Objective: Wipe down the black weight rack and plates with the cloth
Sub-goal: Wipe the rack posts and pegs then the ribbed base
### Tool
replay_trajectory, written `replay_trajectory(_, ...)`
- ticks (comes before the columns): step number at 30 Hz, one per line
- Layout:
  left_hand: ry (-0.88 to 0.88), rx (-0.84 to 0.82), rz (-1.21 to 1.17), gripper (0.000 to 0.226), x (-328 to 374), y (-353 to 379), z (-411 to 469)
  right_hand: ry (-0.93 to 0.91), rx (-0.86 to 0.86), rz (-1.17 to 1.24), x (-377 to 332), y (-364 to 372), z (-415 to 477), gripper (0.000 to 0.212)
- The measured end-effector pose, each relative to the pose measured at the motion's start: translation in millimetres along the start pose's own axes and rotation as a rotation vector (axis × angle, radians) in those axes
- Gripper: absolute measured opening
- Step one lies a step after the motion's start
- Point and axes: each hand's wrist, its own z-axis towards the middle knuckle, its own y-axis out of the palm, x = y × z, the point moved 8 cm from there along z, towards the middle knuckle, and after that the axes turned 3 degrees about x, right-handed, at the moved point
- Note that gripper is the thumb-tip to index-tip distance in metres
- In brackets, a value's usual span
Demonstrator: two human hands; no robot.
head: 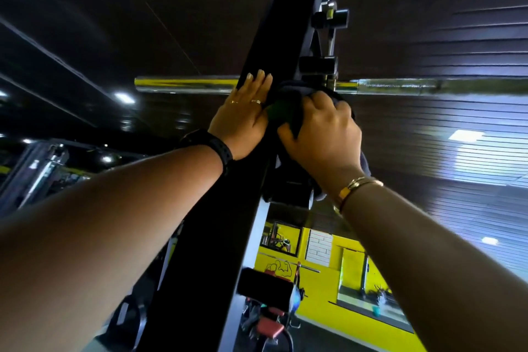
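Observation:
I look up along the black upright of the weight rack (205, 251), which rises through the middle of the view. My left hand (245, 114) lies flat on the upright with straight fingers, at the level of a chrome barbell (185, 84). My right hand (323, 134) grips a dark cloth (285, 111) and presses it against the upright just right of the left hand. Part of the cloth hangs below my right wrist. No weight plates can be told apart here.
Black pegs (333, 18) stick out of the rack above my hands, and another black peg (263, 284) lower down. The barbell runs on to the right (428, 86). A dark slatted ceiling is overhead. Yellow walls (323, 288) and gym equipment lie beyond.

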Motion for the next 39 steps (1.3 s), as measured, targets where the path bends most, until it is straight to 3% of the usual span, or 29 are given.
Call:
replay_trajectory(6, -0.011, 0.048, 0.039, 0.055, -3, 2, -12, 0.297, -0.504, 0.137, 21, 18, 34, 0.038)
replay_trajectory(9, -0.01, 0.03, 0.029, 0.06, -2, 5, -27, 0.289, -0.612, 0.129, 20, 21, 34, 0.036)
replay_trajectory(13, -0.037, 0.001, 0.032, 0.062, 0, 4, -47, 0.19, -0.727, 0.04, -7, 3, 8, 0.057)
replay_trajectory(16, 0.002, 0.01, -0.013, 0.073, 4, 4, -68, 0.248, -0.803, 0.023, -22, -12, -42, 0.062)
replay_trajectory(18, 0.024, 0.014, -0.029, 0.073, 6, 4, -81, 0.277, -0.76, 0.039, -33, -20, -77, 0.059)
replay_trajectory(22, 0.015, 0.049, -0.031, 0.067, 9, 4, -100, 0.1, -0.596, -0.068, -52, -23, -111, 0.073)
replay_trajectory(27, 0.021, 0.069, -0.042, 0.064, 7, 5, -111, 0.135, -0.427, 0.074, -37, -26, -91, 0.05)
replay_trajectory(29, 0.01, 0.061, -0.04, 0.064, 5, 7, -114, 0.167, -0.458, 0.108, -30, -26, -83, 0.045)
replay_trajectory(32, 0.002, 0.065, -0.03, 0.063, 4, 9, -121, 0.388, -0.708, 0.284, -9, -7, -71, 0.043)
replay_trajectory(35, -0.003, 0.066, -0.023, 0.065, 4, 11, -128, 0.401, -0.876, 0.367, -7, 5, -64, 0.042)
replay_trajectory(37, 0.004, 0.074, -0.029, 0.065, 5, 11, -133, 0.343, -0.831, 0.32, -10, 0, -66, 0.04)
replay_trajectory(39, -0.001, 0.08, -0.04, 0.062, 6, 11, -139, 0.273, -0.664, 0.206, -14, -13, -73, 0.037)
